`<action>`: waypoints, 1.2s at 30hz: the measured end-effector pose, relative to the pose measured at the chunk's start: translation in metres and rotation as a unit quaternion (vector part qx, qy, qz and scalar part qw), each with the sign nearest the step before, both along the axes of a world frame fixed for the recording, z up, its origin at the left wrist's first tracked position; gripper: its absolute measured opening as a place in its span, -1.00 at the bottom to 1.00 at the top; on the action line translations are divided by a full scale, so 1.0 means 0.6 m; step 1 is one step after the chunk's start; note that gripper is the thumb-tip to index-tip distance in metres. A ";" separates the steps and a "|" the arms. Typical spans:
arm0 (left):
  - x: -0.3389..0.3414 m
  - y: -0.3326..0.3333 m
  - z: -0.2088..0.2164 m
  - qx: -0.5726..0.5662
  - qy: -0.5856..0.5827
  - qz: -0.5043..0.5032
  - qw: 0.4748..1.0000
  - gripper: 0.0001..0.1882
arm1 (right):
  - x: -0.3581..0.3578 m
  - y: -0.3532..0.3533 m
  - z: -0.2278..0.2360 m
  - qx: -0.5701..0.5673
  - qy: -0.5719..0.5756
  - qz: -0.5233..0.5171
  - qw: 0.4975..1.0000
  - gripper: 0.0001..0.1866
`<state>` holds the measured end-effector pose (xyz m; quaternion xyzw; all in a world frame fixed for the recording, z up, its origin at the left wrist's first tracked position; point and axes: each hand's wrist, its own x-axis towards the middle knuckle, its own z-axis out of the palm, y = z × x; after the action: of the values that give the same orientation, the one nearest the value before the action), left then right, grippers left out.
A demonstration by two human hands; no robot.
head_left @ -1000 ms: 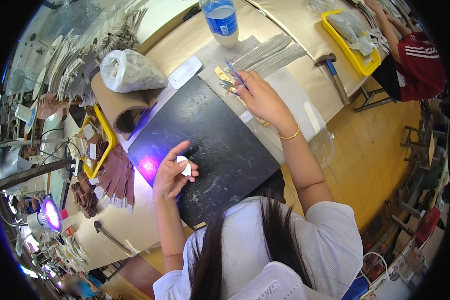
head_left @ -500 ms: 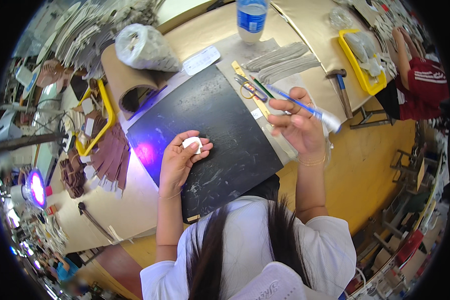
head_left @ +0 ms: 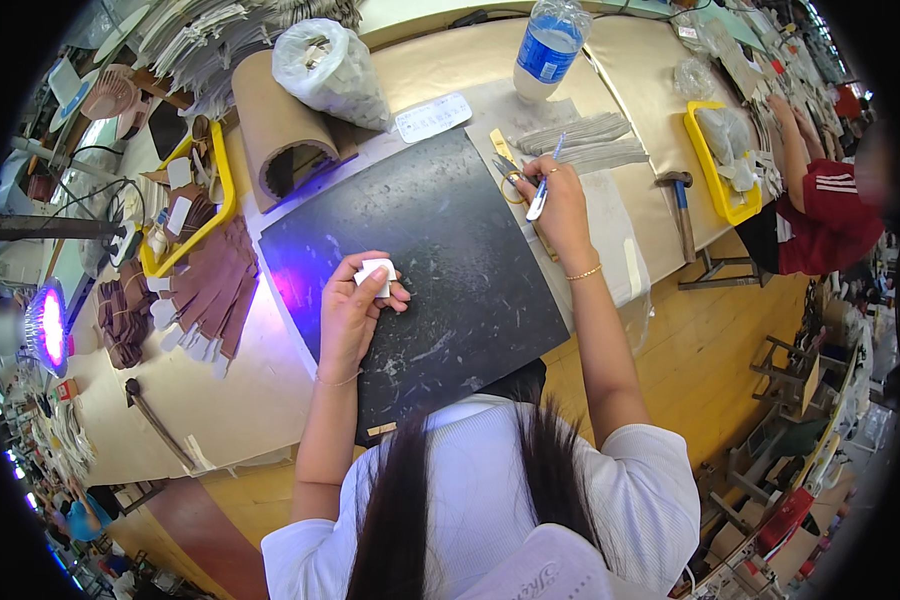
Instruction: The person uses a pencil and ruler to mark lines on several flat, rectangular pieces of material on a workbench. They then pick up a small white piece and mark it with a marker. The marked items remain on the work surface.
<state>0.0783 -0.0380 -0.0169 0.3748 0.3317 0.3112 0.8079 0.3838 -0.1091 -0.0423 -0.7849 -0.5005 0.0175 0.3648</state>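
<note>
My left hand (head_left: 355, 305) is closed over the black mat, pinching a small white piece (head_left: 374, 275) between thumb and fingers. A blue-and-white pen (head_left: 539, 200) is in my right hand (head_left: 562, 212), its thin end pointing up and away. The right fingers are bent beside the mat's far right edge, close to scissors with a yellow ring handle (head_left: 512, 189). A yellow ruler (head_left: 502, 146) lies partly under the scissors and the hand. Beneath my left hand spreads the black mat (head_left: 440, 240), scuffed all over.
Grey strips (head_left: 595, 140) and a water bottle (head_left: 548, 55) are beyond my right hand. A hammer (head_left: 681, 210) and yellow tray (head_left: 722, 165) stand right, near another person (head_left: 835, 200). To the left are a brown roll (head_left: 280, 125), plastic bag (head_left: 330, 75), brown strips (head_left: 210, 295) and lit lamp (head_left: 48, 325).
My right hand has come down and forward with the pen, from raised at the right to beside the scissors. The left hand still holds the white piece. The whole view has shifted slightly.
</note>
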 end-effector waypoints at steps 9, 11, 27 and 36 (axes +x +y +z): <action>0.003 0.002 -0.002 0.012 -0.001 -0.028 1.000 -0.75 | 0.019 0.046 -0.017 -0.060 -0.073 0.013 0.995 -0.91; 0.004 0.001 -0.004 0.013 0.008 -0.032 0.999 -0.75 | 0.019 0.044 -0.015 -0.065 -0.088 0.022 0.994 -0.92; 0.008 0.002 -0.009 0.027 -0.015 -0.059 0.998 -0.82 | -0.145 0.180 0.200 0.050 0.099 0.277 0.954 -0.90; 0.021 0.000 -0.022 0.061 -0.009 -0.065 0.996 -0.79 | -0.333 0.426 0.171 -0.011 0.008 0.427 0.904 -0.86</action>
<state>0.0909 -0.0380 -0.0300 0.4408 0.2799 0.2814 0.8051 0.1841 0.1464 0.0600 -0.4997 -0.7846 0.1839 0.3175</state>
